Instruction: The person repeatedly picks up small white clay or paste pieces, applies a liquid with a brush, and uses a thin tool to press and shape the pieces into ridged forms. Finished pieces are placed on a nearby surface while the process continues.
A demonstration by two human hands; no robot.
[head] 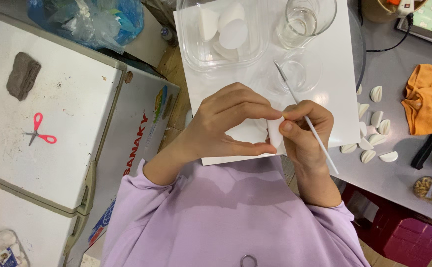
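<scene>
My left hand (pixel 228 123) pinches a small white oval piece (pixel 275 132) between thumb and fingers, just above the near edge of a white board (pixel 335 74). My right hand (pixel 305 131) touches the same piece with its thumb and holds a thin white stick tool (pixel 305 118) that slants from upper left to lower right. Both sleeves are lilac.
On the board stand a clear tray (pixel 226 54) holding white pieces, a glass cup (pixel 305 20) and a small clear bowl (pixel 297 74). Several white shell-shaped pieces (pixel 374 133) lie on the grey table at right, beside an orange cloth (pixel 429 99). Pink scissors (pixel 40 131) rest on a white chest at left.
</scene>
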